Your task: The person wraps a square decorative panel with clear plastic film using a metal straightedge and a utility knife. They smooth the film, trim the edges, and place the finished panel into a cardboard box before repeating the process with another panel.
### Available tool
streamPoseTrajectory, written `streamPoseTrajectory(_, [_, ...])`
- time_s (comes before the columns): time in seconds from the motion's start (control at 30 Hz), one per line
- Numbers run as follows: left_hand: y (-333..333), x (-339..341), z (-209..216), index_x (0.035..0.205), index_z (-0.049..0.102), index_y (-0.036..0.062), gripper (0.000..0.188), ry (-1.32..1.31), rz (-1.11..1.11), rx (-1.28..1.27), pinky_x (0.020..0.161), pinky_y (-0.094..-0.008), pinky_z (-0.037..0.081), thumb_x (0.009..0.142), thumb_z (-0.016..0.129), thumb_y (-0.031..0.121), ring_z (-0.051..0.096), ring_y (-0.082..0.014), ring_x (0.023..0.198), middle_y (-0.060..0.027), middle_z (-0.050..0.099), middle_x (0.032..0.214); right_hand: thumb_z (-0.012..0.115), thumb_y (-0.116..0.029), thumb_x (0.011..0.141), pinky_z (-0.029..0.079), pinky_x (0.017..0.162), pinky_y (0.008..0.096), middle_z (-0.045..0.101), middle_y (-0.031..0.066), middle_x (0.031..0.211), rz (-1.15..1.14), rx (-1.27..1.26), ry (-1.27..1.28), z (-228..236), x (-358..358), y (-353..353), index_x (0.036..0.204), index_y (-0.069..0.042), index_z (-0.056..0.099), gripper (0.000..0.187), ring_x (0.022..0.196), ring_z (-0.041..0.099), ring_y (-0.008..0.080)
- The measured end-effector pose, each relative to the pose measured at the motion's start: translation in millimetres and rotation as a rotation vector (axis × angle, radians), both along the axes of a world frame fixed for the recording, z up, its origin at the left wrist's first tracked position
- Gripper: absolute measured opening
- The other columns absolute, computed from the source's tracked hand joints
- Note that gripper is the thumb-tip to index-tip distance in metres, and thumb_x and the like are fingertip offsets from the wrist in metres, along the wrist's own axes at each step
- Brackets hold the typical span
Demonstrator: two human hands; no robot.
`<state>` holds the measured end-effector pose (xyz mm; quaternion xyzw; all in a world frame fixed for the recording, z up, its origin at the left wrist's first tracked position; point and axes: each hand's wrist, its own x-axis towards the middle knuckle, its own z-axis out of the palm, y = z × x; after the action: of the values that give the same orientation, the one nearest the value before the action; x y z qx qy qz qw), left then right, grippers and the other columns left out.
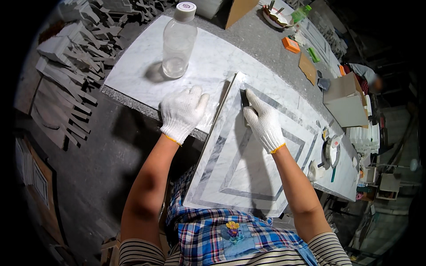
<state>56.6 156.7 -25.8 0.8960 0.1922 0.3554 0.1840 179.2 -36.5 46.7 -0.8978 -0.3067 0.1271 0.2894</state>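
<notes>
A white knitted glove covers each of my hands. My left hand (184, 110) rests with curled fingers on the white marble slab (133, 66); whether anything is inside them is hidden. Beyond it, a clear bottle (179, 46) with a white cap stands upright on that slab, a little liquid at its bottom. In front of me lies a marble panel (253, 175) inlaid with grey rectangular bands, its near edge reaching my apron. Between thumb and fingers, my right hand (265, 119) pinches a small dark flat piece (244, 98), held against the panel near its upper left corner.
Piles of stone offcuts (84, 48) lie on the floor at left. Along the table's right side are an orange box (290, 44), a piece of cardboard (307, 68), an open carton (346, 102) and a roll of tape (331, 151). Another person (366, 75) is at the far right.
</notes>
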Motion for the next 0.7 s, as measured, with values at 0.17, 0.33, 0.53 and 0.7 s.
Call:
streamPoseTrajectory(0.17, [0,2,-1,0.081,0.061,0.0123,0.022,0.023,0.000,0.022,0.054,-0.0448,0.047,0.090,0.070,0.030,0.064,-0.0322,0.065,-0.0113,0.063,0.072,0.060,-0.011,0.094,0.053,0.066,0.0273,0.067,0.0076,0.078,0.067,0.024,-0.043,-5,6,-6,0.144,-0.007,0.059,0.050,0.065,0.063,0.0098])
streamPoseTrajectory(0.33, [0,0,-5,0.082,0.061,0.0119,0.022,0.031,0.014,0.002,0.054,-0.0447,0.047,0.090,0.070,0.030,0.064,-0.0326,0.065,-0.0113,0.063,0.072,0.060,-0.018,0.092,0.057,0.080,0.0383,0.074,0.0189,0.099,0.103,-0.015,-0.053,-3,-11,-3,0.136,-0.011,0.065,0.045,0.087,0.073,0.0334])
streamPoseTrajectory(0.53, [0,1,2,0.083,0.062,0.0120,0.019,-0.014,-0.003,0.010,0.053,-0.0445,0.046,0.090,0.070,0.029,0.064,-0.0324,0.064,-0.0107,0.063,0.072,0.062,-0.019,0.094,0.057,0.082,0.0369,0.073,0.0191,0.108,0.124,0.103,-0.116,-8,-3,-11,0.138,-0.010,0.063,0.046,0.092,0.074,0.0324])
streamPoseTrajectory(0.7, [0,-1,0,0.084,0.063,0.0125,0.018,-0.010,0.001,0.019,0.053,-0.0441,0.047,0.090,0.070,0.028,0.064,-0.0317,0.065,-0.0102,0.064,0.073,0.062,-0.021,0.095,0.057,0.081,0.0358,0.073,0.0191,0.107,0.113,0.078,-0.170,-8,1,-11,0.138,-0.009,0.063,0.043,0.090,0.074,0.0325])
